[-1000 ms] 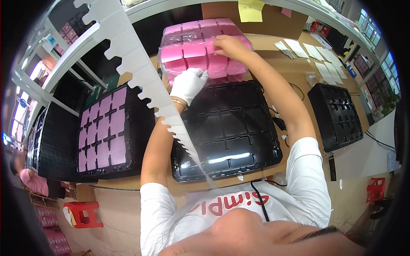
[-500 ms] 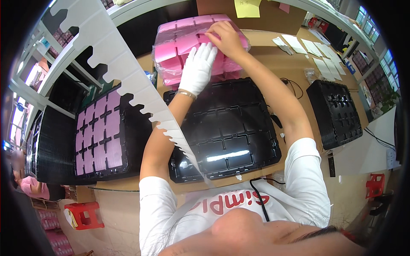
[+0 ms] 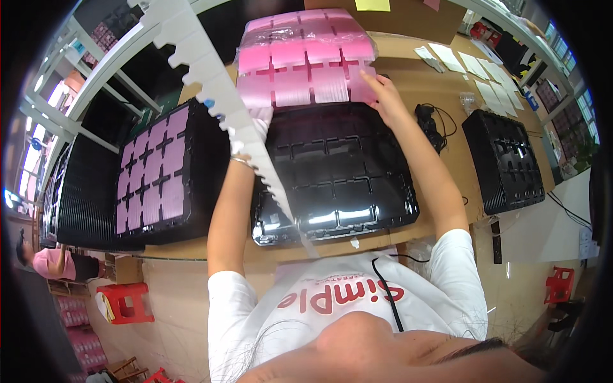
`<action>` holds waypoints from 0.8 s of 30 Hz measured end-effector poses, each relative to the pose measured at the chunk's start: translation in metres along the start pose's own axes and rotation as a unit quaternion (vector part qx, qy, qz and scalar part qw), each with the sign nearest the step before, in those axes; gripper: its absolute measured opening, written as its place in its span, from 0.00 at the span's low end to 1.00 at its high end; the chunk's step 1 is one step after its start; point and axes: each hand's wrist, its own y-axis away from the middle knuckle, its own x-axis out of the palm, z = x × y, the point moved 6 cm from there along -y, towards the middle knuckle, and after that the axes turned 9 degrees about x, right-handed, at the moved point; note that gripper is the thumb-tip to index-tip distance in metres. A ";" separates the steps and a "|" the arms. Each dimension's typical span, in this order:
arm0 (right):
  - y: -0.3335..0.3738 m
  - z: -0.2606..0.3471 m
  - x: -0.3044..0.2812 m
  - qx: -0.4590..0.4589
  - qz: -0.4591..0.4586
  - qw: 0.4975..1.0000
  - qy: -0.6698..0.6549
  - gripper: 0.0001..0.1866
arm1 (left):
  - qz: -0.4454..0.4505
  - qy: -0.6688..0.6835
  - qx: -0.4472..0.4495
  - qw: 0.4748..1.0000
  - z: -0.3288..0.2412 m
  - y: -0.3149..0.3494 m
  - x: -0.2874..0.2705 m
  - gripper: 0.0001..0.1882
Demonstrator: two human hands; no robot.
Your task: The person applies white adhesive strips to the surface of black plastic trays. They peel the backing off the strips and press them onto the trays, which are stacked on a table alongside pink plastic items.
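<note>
Here, pale floor point(image 3: 188, 300) below brown table point(image 3: 447, 96), right hand point(image 3: 385, 99) grips pink sheets point(image 3: 329, 87), left hand's point(image 3: 262, 119) grip unclear.

Brown desk point(image 3: 424, 82) beneath the hands point(image 3: 389, 105), glossy beige floor point(image 3: 182, 287) well below them, red stools point(image 3: 120, 292) low to either side, pale metal frame point(image 3: 105, 82) to their left, bright barred windows point(image 3: 557, 46) far to their right.

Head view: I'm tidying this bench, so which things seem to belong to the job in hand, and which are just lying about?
Likely in the job:
pink pieces, right hand at their right end, gloved left hand at their left
black tray nearer the person
pink-filled tray stack

Apparently just about:
white papers
yellow note
black cable
red stool
</note>
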 end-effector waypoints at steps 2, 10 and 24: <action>-0.010 -0.007 -0.009 0.056 0.079 0.992 -0.086 0.18 | -0.008 0.008 -0.054 0.998 -0.014 -0.004 -0.001 0.38; 0.067 -0.003 -0.044 -0.024 0.025 0.995 0.096 0.11 | 0.129 -0.513 0.022 0.849 -0.063 0.074 0.029 0.16; 0.233 -0.054 -0.063 -0.078 -0.065 0.943 0.316 0.23 | 0.073 -0.780 0.038 0.620 -0.085 0.221 -0.016 0.34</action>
